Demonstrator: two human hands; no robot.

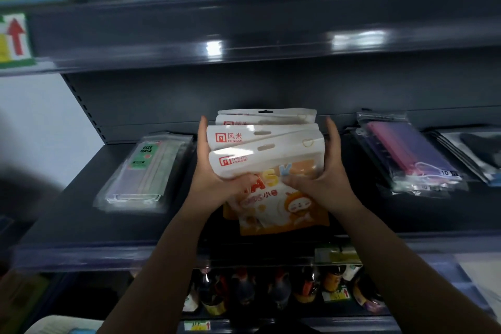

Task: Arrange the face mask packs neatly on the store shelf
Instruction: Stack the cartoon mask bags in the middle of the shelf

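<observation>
Head view: my left hand (217,171) and right hand (322,171) clasp a fanned stack of packs (265,149) by its sides, squaring them over the shelf (81,219).

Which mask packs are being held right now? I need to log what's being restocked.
The white-and-orange cartoon packs in the middle, clasped between left hand and right hand. The green-labelled pack and purple packs lie untouched.

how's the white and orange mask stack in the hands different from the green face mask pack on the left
The white and orange stack is several opaque packs, gripped by the left hand and right hand. The green face mask pack is clear plastic, lies flat on the shelf, and is untouched. Both are bagged masks.
</observation>
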